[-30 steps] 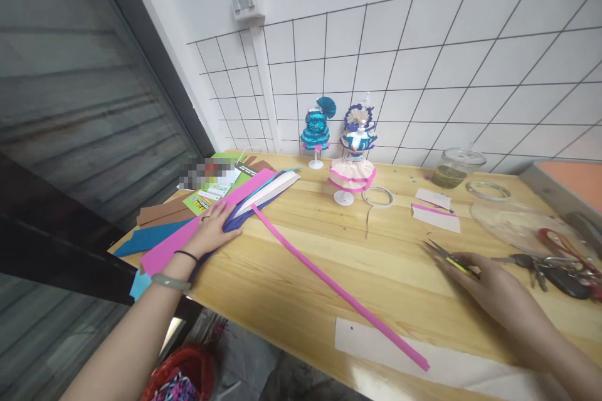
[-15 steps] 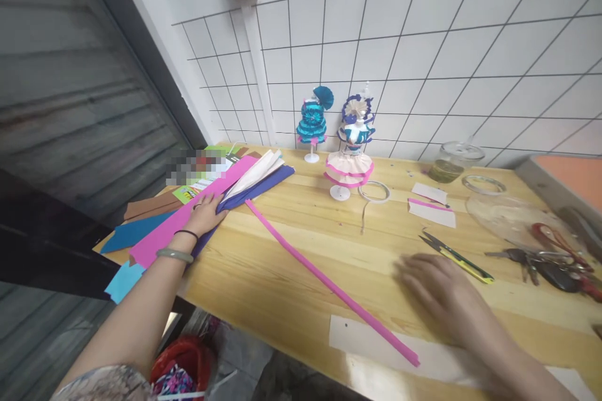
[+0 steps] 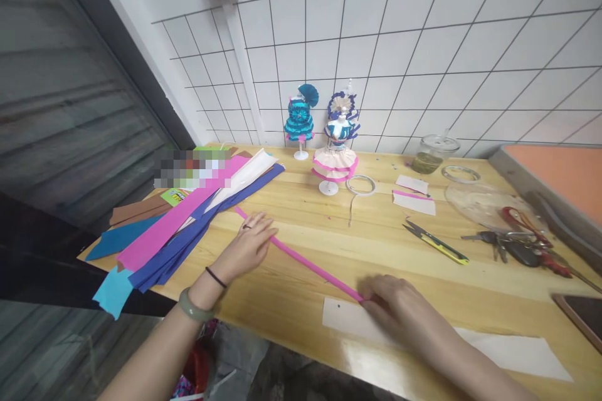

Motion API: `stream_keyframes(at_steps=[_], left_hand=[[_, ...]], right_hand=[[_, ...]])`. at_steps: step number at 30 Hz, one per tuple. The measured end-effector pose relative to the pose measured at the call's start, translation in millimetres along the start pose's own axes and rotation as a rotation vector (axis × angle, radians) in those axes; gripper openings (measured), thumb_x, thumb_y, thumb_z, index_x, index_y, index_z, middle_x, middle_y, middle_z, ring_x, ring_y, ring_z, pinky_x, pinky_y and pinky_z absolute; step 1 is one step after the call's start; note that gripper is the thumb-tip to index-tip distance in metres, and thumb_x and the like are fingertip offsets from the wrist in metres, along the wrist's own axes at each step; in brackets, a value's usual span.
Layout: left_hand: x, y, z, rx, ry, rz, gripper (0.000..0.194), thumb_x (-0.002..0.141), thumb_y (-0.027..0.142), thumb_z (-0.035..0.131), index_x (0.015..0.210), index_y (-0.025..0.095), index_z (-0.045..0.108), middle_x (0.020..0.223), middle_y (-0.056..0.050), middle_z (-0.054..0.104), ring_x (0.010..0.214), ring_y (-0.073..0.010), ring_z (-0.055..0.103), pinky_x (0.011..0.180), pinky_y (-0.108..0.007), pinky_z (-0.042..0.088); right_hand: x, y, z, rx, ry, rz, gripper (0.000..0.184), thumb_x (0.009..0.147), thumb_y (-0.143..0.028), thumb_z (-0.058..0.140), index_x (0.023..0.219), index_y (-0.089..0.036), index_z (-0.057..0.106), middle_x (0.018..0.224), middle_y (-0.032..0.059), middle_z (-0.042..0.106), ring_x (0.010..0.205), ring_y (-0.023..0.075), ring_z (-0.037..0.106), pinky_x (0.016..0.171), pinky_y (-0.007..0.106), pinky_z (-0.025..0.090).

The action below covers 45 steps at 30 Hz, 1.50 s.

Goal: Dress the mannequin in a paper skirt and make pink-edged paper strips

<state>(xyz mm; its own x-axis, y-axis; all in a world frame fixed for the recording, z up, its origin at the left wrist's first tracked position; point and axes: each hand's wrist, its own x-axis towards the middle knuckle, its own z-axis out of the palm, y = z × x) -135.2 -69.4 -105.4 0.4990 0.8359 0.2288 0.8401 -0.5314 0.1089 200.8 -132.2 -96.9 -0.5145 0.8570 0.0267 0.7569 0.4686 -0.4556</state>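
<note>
A narrow pink paper strip (image 3: 313, 268) runs slantwise across the wooden table (image 3: 291, 301). My left hand (image 3: 251, 241) lies over the strip near its far end, fingers stretched out. At the near end, my right hand (image 3: 392, 301) has its fingers closed on the strip; they are slightly blurred. Beneath my right hand and forearm lies a long cream paper piece (image 3: 345, 318), partly covered. Left of my left hand are stacked sheets of coloured paper: pink (image 3: 174, 219), dark blue (image 3: 188, 254) and cream (image 3: 239, 178).
Two small dress stands, one with a teal dress (image 3: 299, 122), one with a cream skirt (image 3: 335, 164), stand near the wall. Around them are a tape roll (image 3: 361, 185), yellow snips (image 3: 437, 242), keys (image 3: 498, 244), a glass jar (image 3: 433, 153) and a phone (image 3: 580, 316).
My left hand has moved from the paper stack rightward onto the pink strip. My right hand has come left and taken hold of the strip's near end. The view has shifted slightly.
</note>
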Motion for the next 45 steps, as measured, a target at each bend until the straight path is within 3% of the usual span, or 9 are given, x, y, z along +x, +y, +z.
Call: stream_keyframes(at_steps=[5, 14, 19, 25, 29, 33, 38, 41, 45], left_hand=[[18, 19, 3.7, -0.097, -0.059, 0.038, 0.032, 0.080, 0.014, 0.045, 0.106, 0.021, 0.061, 0.101, -0.008, 0.061, 0.105, -0.0207, 0.050, 0.094, -0.036, 0.039], [41, 30, 3.9, -0.192, -0.183, 0.034, 0.013, 0.074, 0.016, 0.048, 0.072, 0.018, 0.060, 0.074, -0.004, 0.057, 0.079, -0.0185, 0.052, 0.074, -0.031, 0.041], [42, 28, 0.6, -0.251, -0.188, 0.046, 0.013, 0.073, 0.016, 0.047, 0.069, 0.018, 0.058, 0.073, -0.004, 0.058, 0.077, -0.0181, 0.052, 0.073, -0.030, 0.040], [39, 34, -12.9, -0.378, -0.237, -0.080, 0.016, 0.078, 0.024, 0.045, 0.077, 0.017, 0.059, 0.070, -0.002, 0.060, 0.066, -0.0151, 0.053, 0.062, -0.026, 0.039], [36, 57, -21.8, -0.398, -0.218, -0.118, 0.018, 0.083, 0.028, 0.043, 0.080, 0.018, 0.057, 0.064, 0.001, 0.057, 0.058, -0.0132, 0.051, 0.056, -0.024, 0.037], [30, 104, -14.7, -0.425, -0.102, -0.112, 0.015, 0.084, 0.022, 0.044, 0.080, 0.018, 0.057, 0.073, 0.000, 0.062, 0.069, -0.0140, 0.056, 0.065, -0.025, 0.041], [13, 156, 9.9, -0.307, -0.003, 0.168, 0.019, 0.086, 0.015, 0.042, 0.094, 0.017, 0.059, 0.083, -0.004, 0.065, 0.078, -0.0177, 0.058, 0.070, -0.031, 0.046], [-1, 164, 17.7, -0.182, 0.105, 0.356, 0.027, 0.090, 0.014, 0.033, 0.097, 0.014, 0.059, 0.075, -0.006, 0.063, 0.073, -0.0193, 0.056, 0.068, -0.034, 0.047], [-15, 163, 18.5, -0.122, 0.200, 0.442, 0.031, 0.093, 0.016, 0.028, 0.097, 0.013, 0.058, 0.082, -0.007, 0.063, 0.082, -0.0192, 0.056, 0.075, -0.034, 0.046]], right_hand=[[-7, 14, -21, 0.028, 0.022, 0.095, 0.016, 0.084, -0.021, 0.044, 0.072, -0.021, 0.055, 0.072, 0.0025, 0.063, 0.068, 0.0166, 0.060, 0.062, 0.028, 0.044], [-32, 40, -36, 0.047, -0.059, 0.350, 0.008, 0.077, -0.028, 0.053, 0.076, -0.020, 0.052, 0.071, 0.0014, 0.062, 0.062, 0.0154, 0.055, 0.056, 0.025, 0.037], [-40, 42, -36, 0.085, -0.087, 0.303, 0.012, 0.078, -0.023, 0.050, 0.066, -0.020, 0.052, 0.065, 0.0005, 0.057, 0.060, 0.0140, 0.051, 0.054, 0.024, 0.034], [-46, 59, -49, 0.099, 0.074, 0.185, 0.014, 0.082, -0.023, 0.048, 0.082, -0.019, 0.061, 0.082, 0.0065, 0.060, 0.077, 0.0178, 0.057, 0.070, 0.028, 0.042], [-59, 77, -61, 0.116, 0.127, 0.220, 0.019, 0.083, -0.027, 0.047, 0.090, -0.018, 0.063, 0.091, 0.0089, 0.063, 0.084, 0.0202, 0.059, 0.076, 0.031, 0.044], [-84, 95, -71, 0.098, 0.156, 0.334, 0.023, 0.085, -0.033, 0.045, 0.089, -0.019, 0.062, 0.088, 0.0077, 0.066, 0.079, 0.0205, 0.061, 0.071, 0.031, 0.046], [-136, 117, -80, -0.003, 0.294, 0.483, 0.025, 0.085, -0.040, 0.044, 0.087, -0.021, 0.060, 0.086, 0.0070, 0.067, 0.077, 0.0214, 0.061, 0.067, 0.031, 0.046], [-170, 129, -76, -0.031, 0.361, 0.505, 0.024, 0.086, -0.038, 0.044, 0.089, -0.022, 0.061, 0.090, 0.0077, 0.067, 0.081, 0.0218, 0.062, 0.069, 0.031, 0.047], [-199, 141, -59, -0.118, 0.386, 0.426, 0.019, 0.084, -0.031, 0.046, 0.084, -0.024, 0.062, 0.097, 0.0094, 0.066, 0.090, 0.0242, 0.062, 0.075, 0.034, 0.049]])
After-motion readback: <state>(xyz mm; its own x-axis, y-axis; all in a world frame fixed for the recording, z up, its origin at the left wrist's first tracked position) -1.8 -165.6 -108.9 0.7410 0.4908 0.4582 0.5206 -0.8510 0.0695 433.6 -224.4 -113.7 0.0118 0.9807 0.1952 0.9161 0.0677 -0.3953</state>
